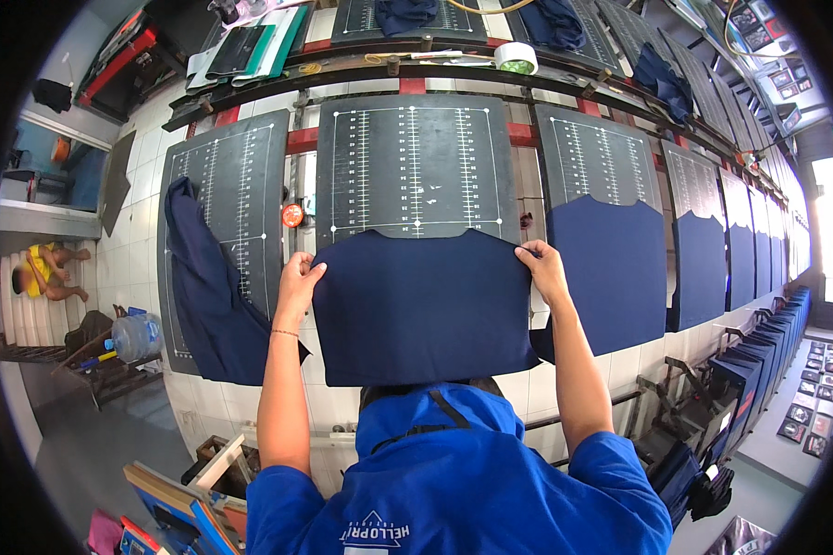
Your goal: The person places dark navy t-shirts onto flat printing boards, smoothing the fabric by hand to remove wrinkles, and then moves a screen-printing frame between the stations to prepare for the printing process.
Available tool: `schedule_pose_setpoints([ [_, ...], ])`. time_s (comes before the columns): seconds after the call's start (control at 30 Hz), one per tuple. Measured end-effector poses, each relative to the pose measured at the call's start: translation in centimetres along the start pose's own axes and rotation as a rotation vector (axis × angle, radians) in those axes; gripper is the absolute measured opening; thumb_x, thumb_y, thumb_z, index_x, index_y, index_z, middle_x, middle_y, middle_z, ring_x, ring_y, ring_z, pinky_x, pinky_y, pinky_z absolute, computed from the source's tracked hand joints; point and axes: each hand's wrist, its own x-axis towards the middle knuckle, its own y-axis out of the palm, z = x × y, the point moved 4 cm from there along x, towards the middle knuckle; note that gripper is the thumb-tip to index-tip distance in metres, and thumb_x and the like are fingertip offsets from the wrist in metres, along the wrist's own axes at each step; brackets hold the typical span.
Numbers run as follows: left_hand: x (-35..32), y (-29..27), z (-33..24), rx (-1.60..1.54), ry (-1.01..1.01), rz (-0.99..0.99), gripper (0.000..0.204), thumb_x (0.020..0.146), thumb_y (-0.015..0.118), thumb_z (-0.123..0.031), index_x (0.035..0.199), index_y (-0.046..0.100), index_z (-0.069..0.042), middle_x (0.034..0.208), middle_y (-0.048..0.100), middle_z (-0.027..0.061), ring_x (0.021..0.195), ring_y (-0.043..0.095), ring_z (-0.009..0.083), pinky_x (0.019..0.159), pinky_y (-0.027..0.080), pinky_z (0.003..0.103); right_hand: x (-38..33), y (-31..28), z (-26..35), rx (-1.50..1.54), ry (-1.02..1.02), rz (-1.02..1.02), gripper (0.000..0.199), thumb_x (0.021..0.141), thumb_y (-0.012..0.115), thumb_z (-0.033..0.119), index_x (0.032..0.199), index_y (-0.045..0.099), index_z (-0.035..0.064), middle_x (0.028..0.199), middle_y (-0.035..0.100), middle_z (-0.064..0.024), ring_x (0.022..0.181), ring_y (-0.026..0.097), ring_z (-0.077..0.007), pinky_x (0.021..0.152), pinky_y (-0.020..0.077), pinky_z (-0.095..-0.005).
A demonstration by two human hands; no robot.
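While it's lying mid-frame over the black ruled board [415, 166], the navy fabric panel [421, 310] is looking soft and light, both hands' [298, 285] [544, 270] fingers pinching shut on its top corners.

Small framed dark picture signs [816, 393] stacked on floor, far right.

the navy shirt [423, 310] covers the lower half of the ruled black board [414, 166], hiding its markings. below the shirt, its hem vanishes behind the blue-clad shoulders [453, 481]. the board's small numerals are too tiny to read.
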Motion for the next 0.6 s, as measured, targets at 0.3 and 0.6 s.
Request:
schedule_pose_setpoints([
  [0.3, 2.1, -1.2, -0.3, 0.033, 0.091, 0.034, 0.021, 0.099, 0.062, -0.012, 0.089, 0.046, -0.005, 0.077, 0.042, -0.0019, 0.073, 0.039, 0.0089, 0.067, 0.039, 0.026, 2.3, 0.3, 0.4, -0.066, -0.161, -0.181, 0.023, 0.091, 0.074, 0.021, 0.095, 0.073, -0.0020, 0.081, 0.072, -0.0109, 0.076, 0.065, -0.0153, 0.073, 0.0503, -0.0311],
  [0.6, 6.0, -1.1, -2.4, 0.073, 0.228, 0.038, 0.017, 0.099, 0.062, -0.008, 0.113, 0.061, 0.000, 0.097, 0.060, -0.0002, 0.088, 0.053, 0.0079, 0.082, 0.045, 0.024, 5.8, 0.9, 2.2, -0.122, -0.185, -0.230, 0.024, 0.091, 0.074, 0.023, 0.096, 0.073, -0.0007, 0.086, 0.072, -0.0130, 0.080, 0.067, -0.0194, 0.077, 0.0511, -0.0331],
])
